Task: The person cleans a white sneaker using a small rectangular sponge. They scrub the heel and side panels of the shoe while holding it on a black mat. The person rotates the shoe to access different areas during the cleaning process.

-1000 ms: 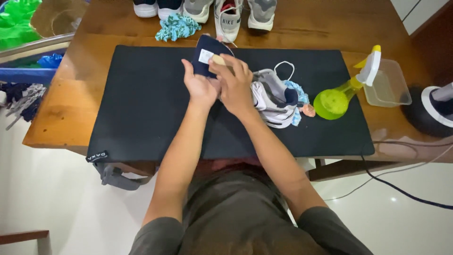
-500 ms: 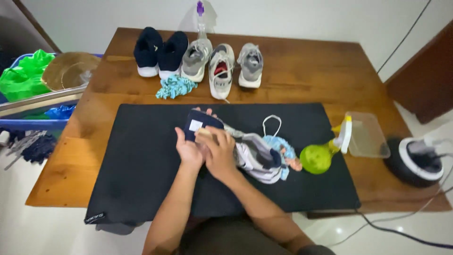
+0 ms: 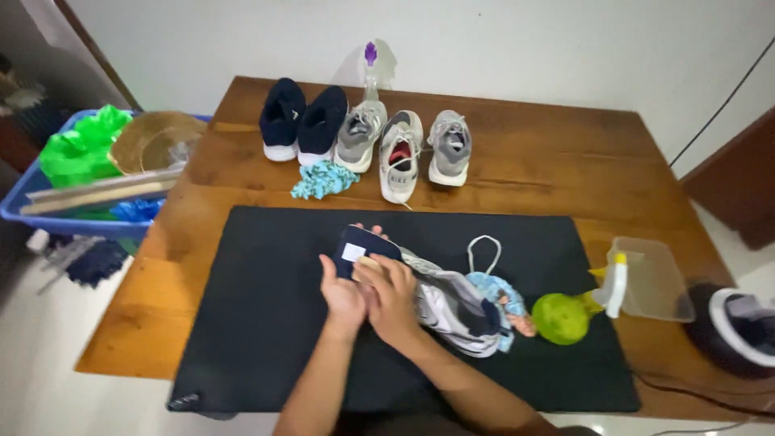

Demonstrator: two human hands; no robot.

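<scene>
A grey and white sneaker [image 3: 452,311] lies on its side on a black mat [image 3: 258,323], its dark blue tongue with a white label [image 3: 355,246] turned up toward the far side. My left hand [image 3: 343,295] grips the tongue end of the shoe. My right hand [image 3: 391,299] presses a small tan object against the shoe beside the left hand; what that object is I cannot tell. A white lace loop [image 3: 483,250] and a light blue cloth [image 3: 492,291] stick out at the shoe's right.
A lime green spray bottle [image 3: 565,315] lies right of the shoe, near a clear plastic tub [image 3: 658,278]. Two dark blue shoes [image 3: 300,121], three grey sneakers [image 3: 400,149] and a teal cloth [image 3: 323,179] line the table's far side. A blue bin [image 3: 48,202] stands left.
The view has tilted up and pulled back, so the far row of shoes and the wall came into sight. Both hands stay on the sneaker at the same spot.
</scene>
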